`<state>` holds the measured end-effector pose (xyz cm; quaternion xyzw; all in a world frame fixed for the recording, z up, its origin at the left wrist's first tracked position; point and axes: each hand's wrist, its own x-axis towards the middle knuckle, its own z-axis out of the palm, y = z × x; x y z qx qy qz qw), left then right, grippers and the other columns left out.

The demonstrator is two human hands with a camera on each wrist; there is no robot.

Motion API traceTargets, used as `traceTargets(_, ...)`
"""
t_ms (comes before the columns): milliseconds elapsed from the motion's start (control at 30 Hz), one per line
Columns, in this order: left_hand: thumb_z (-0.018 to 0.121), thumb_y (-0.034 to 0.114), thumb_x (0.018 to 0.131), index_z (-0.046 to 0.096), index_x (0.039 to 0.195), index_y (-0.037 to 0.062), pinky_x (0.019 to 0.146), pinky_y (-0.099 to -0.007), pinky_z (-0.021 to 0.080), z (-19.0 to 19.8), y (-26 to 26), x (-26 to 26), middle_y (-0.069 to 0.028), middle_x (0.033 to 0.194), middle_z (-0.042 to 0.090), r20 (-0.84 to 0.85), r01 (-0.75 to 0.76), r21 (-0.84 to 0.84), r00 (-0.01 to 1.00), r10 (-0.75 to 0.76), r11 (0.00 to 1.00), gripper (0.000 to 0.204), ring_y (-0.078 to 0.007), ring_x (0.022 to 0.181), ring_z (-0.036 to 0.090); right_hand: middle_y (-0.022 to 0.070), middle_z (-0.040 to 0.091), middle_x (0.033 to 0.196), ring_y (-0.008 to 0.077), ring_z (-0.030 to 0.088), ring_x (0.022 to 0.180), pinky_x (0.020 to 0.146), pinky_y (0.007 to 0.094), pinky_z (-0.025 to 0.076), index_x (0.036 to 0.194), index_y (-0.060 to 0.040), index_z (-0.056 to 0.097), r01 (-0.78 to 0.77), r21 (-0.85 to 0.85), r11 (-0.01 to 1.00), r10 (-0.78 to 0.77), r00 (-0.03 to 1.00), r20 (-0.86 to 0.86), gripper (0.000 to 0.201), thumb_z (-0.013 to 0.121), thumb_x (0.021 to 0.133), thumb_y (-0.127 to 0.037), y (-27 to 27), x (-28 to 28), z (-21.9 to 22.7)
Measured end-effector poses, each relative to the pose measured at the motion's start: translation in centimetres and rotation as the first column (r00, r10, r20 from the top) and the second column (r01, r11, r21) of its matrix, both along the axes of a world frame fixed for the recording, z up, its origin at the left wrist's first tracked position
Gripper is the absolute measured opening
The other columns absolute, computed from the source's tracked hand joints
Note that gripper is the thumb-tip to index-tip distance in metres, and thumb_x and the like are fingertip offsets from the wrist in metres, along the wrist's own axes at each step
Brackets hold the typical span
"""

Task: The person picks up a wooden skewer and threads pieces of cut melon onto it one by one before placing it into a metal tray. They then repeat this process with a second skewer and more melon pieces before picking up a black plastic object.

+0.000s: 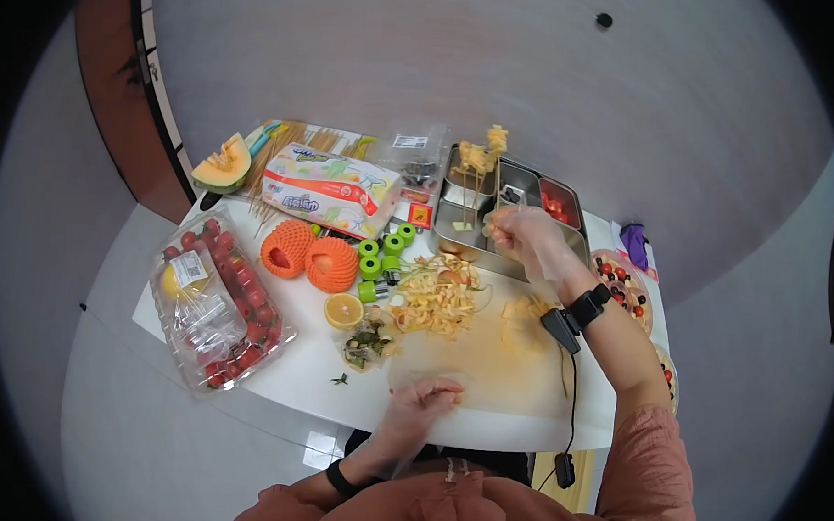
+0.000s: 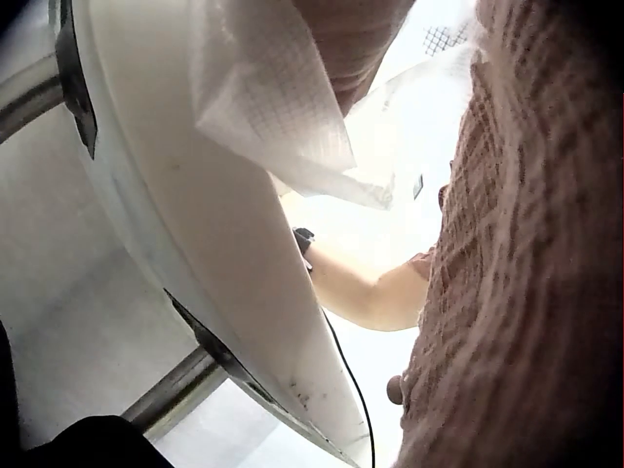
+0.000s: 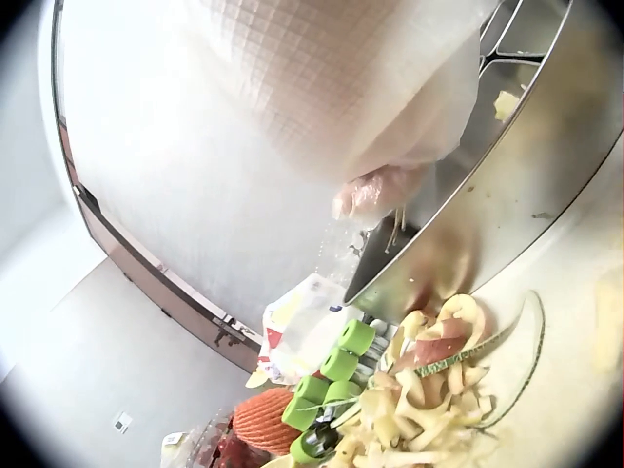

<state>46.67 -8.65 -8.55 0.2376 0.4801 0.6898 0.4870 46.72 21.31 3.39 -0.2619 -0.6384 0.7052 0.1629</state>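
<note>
The translucent-gloved right hand [image 1: 531,237] pinches at least 1 thin wooden skewer of yellow fruit pieces [image 1: 497,140], upright over the divided silver metal tray [image 1: 477,252]. Gripping bare stick, clear of fruit, should steady it best. The translucent-gloved left hand's [image 1: 418,407] fingers look curled; whether they hold anything cannot be told.

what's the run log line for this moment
right hand: holds fruit skewer above metal tray | left hand: at near edge of cutting board, grip unclear | peelings: heaped beside tray
</note>
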Motion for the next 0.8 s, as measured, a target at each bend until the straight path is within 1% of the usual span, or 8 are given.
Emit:
traceTargets(67,0.056,0.007,0.096,0.065,0.110,0.0003,0.081,-0.0223,0.047,0.1,-0.1,-0.1,-0.0017,0.095,0.065,-0.030,0.025,0.016,0.999,-0.024,1.000,0.018,-0.0072,0.088,0.058,0.0075,0.059,0.082,0.0121,0.054,0.069,0.063,0.0252,0.046,0.088,0.0036,0.060,-0.002,0.046,0.999,0.005,0.998,-0.062,0.006,0.056,0.088,-0.002,0.7,-0.9,-0.9)
traceTargets(167,0.058,0.003,0.094,0.066,0.105,0.0014,0.083,-0.0252,0.048,0.3,0.0,-0.2,-0.0040,0.098,0.066,-0.016,0.019,0.013,1.000,-0.019,1.000,0.014,-0.0102,0.090,0.060,0.0077,0.058,0.081,0.0135,0.054,0.070,0.064,0.0262,0.046,0.087,0.0031,0.058,-0.029,0.039,0.999,0.031,0.998,-0.048,0.007,0.053,0.087,-0.001,1.5,-1.6,-1.7)
traceTargets(267,0.058,0.003,0.094,0.066,0.105,0.0012,0.083,-0.0251,0.048,0.0,0.0,-0.3,-0.0042,0.099,0.066,-0.021,0.027,0.029,0.999,-0.027,0.999,0.014,-0.0103,0.090,0.060,0.0076,0.057,0.079,0.0142,0.052,0.069,0.064,0.0269,0.045,0.086,0.0030,0.056,-0.047,0.062,0.997,0.048,0.998,-0.030,0.008,0.050,0.086,-0.001,1.9,-1.9,-2.2)
traceTargets(400,0.055,0.010,0.098,0.064,0.111,0.0004,0.083,-0.0223,0.046,-0.7,0.0,-0.3,-0.0019,0.101,0.064,-0.015,0.075,0.019,0.997,-0.075,0.997,0.019,-0.0072,0.091,0.057,0.0074,0.055,0.077,0.0139,0.050,0.067,0.062,0.0268,0.043,0.083,0.0027,0.055,-0.007,0.102,0.995,0.008,1.000,-0.010,0.008,0.048,0.085,-0.001,2.5,-2.1,-3.0)
traceTargets(467,0.055,0.010,0.098,0.064,0.111,0.0012,0.083,-0.0223,0.046,-0.8,0.0,-0.2,-0.0013,0.101,0.064,0.008,0.080,0.020,0.997,-0.081,0.997,0.018,-0.0070,0.091,0.056,0.0073,0.055,0.075,0.0138,0.049,0.067,0.061,0.0265,0.041,0.079,0.0025,0.055,-0.057,0.136,0.989,0.061,0.998,-0.026,0.010,0.048,0.084,-0.002,2.9,-2.0,-3.3)
traceTargets(567,0.056,0.008,0.097,0.065,0.110,0.0020,0.083,-0.0220,0.045,-0.3,0.0,-0.1,-0.0009,0.099,0.063,0.074,0.065,0.017,0.995,-0.066,0.998,0.017,-0.0067,0.091,0.056,0.0063,0.055,0.072,0.0134,0.049,0.066,0.059,0.0265,0.040,0.073,0.0020,0.055,-0.091,0.158,0.983,0.095,0.995,-0.015,0.014,0.049,0.084,-0.003,3.7,-2.0,-3.7)
traceTargets(700,0.057,0.008,0.097,0.066,0.110,0.0024,0.083,-0.0219,0.045,-0.3,0.0,-0.2,-0.0007,0.098,0.063,0.069,0.078,-0.026,0.995,-0.076,0.997,0.017,-0.0066,0.091,0.055,0.0054,0.054,0.070,0.0125,0.048,0.062,0.055,0.0271,0.038,0.069,0.0022,0.056,-0.101,0.169,0.980,0.092,0.994,0.060,0.017,0.051,0.084,-0.005,3.1,-2.1,-2.7)
traceTargets(800,0.057,0.007,0.096,0.066,0.110,0.0020,0.082,-0.0218,0.045,-0.5,0.1,-0.1,-0.0004,0.096,0.063,0.096,0.057,0.013,0.994,-0.058,0.998,0.017,-0.0066,0.089,0.055,0.0044,0.057,0.073,0.0105,0.050,0.061,0.056,0.0254,0.040,0.074,-0.0001,0.060,-0.029,0.150,0.988,0.010,0.992,0.125,0.015,0.058,0.086,-0.007,2.7,-2.1,-2.3)
